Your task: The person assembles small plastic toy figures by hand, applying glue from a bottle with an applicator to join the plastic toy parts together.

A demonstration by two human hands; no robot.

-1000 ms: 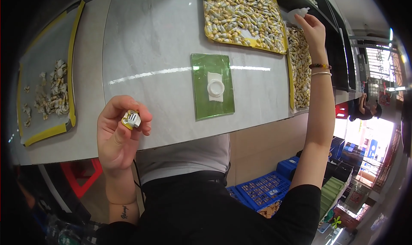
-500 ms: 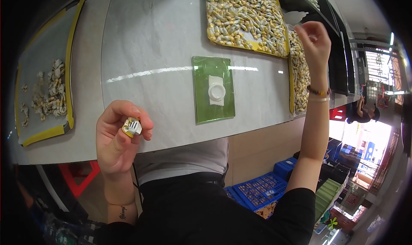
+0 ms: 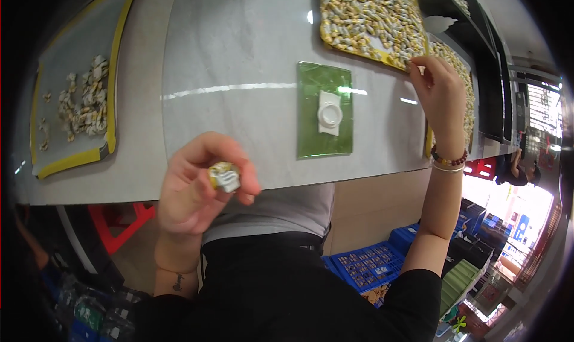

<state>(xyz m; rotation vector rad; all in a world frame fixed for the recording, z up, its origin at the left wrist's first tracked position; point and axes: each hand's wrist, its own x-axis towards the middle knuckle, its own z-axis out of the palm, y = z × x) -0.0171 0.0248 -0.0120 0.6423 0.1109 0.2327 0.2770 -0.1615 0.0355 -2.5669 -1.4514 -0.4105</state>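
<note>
Pinching a small white-and-yellow piece in the left hand

Gripping it between thumb and fingertips near the front edge of the grey table. Holding the right hand curled, thumb and forefinger close together, by the near corner of a yellow-rimmed tray full of small pieces; cannot tell of anything between those fingertips. Facing a green mat with a round white dish on it, and, far left, a sparser tray.
</note>
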